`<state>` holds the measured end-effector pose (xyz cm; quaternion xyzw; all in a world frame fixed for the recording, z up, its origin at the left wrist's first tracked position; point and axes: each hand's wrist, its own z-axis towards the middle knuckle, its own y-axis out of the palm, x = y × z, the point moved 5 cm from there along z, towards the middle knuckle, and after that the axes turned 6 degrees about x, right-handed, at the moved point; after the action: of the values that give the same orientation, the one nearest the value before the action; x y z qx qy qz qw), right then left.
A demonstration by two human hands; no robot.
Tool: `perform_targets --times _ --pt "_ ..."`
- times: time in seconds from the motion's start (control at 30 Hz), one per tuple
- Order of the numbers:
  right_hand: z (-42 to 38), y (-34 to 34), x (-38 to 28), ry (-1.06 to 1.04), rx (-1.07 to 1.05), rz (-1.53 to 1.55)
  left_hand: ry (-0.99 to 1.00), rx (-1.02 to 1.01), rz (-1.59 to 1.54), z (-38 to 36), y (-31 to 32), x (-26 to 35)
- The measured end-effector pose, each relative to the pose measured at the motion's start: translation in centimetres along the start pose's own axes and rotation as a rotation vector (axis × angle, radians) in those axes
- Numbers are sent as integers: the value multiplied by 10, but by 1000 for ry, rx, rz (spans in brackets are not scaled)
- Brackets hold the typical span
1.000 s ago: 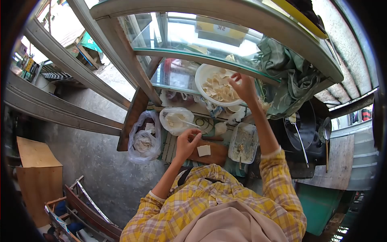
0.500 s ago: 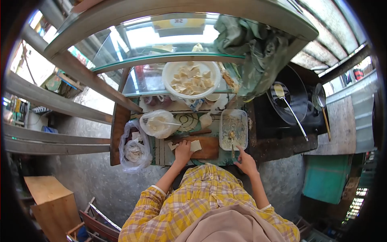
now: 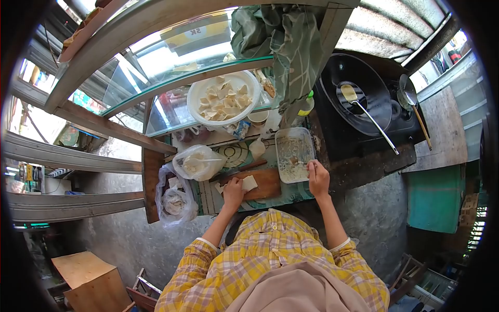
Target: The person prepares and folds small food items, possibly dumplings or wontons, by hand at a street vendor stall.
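My left hand (image 3: 233, 192) is at the wooden cutting board (image 3: 268, 184), its fingers curled down on pale square dough wrappers. One dough wrapper (image 3: 250, 183) shows right of the fingers, and a corner of another pokes out on the left. My right hand (image 3: 318, 178) is closed at the right rim of a clear plastic container (image 3: 283, 176) smeared with pale, flecked filling. The spoon (image 3: 300, 163) in that hand reaches into the filling; most of its handle is hidden by my fingers. A knife (image 3: 252, 165) lies just behind the board.
Behind stands a white basket (image 3: 192, 106) of folded dough pieces, under a glass shelf (image 3: 187, 80). Plastic bags (image 3: 198, 162) sit on the left. On the right, a black wok (image 3: 377, 117) holds a spatula (image 3: 371, 117) on the stove. Cloth (image 3: 299, 57) hangs from the shelf.
My right hand has moved up from beside the spoon handle to the container's right rim and closed on the spoon. My left hand stays on the wrappers. The view has turned slightly.
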<state>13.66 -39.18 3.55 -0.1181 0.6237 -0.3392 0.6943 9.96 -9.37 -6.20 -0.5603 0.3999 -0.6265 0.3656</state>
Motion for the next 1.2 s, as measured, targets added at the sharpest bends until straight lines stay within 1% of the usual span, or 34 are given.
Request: perform_targets --times 0.03,0.07,0.17,0.27,0.37,0.47,0.57,0.67,0.77,0.87,0.97,1.07,1.17,1.2 --pt "2 -4 -6 9 -41 -29 -1 -1 -2 0 0 0" --pt "4 -8 -15 -54 -60 -92 -2 -1 -4 0 0 0" --pt "3 -2 -15 -134 -111 -206 3 16 -2 -1 -2 0" --pt "-3 13 -6 -144 -140 -187 13 11 53 -1 -4 4" --pt "-5 19 -10 -199 -159 -131 43 55 52 -6 -1 5" --pt "-4 12 -13 -129 -183 -80 78 132 26 -11 -9 12" --pt "-8 10 -12 -170 -203 -70 34 77 -32 -13 -7 11" --pt "-13 9 -22 -256 -213 -36 -16 -5 -66 -12 -6 10" --pt "-14 3 -34 -292 -123 -60 -24 36 -107 -12 -10 11" --pt "-21 7 -52 -375 -193 -82 -74 94 -204 -12 -12 10" --pt "-30 27 -39 -406 -313 -133 -35 54 -111 -12 -5 6" --pt "-32 34 -30 -381 -327 -117 -38 53 -117 -13 -3 4" --pt "-24 33 -12 -301 -186 -54 -1 101 -99 -12 -9 8" --pt "-22 31 -4 -204 -180 -45 0 101 -96 -12 -7 7"
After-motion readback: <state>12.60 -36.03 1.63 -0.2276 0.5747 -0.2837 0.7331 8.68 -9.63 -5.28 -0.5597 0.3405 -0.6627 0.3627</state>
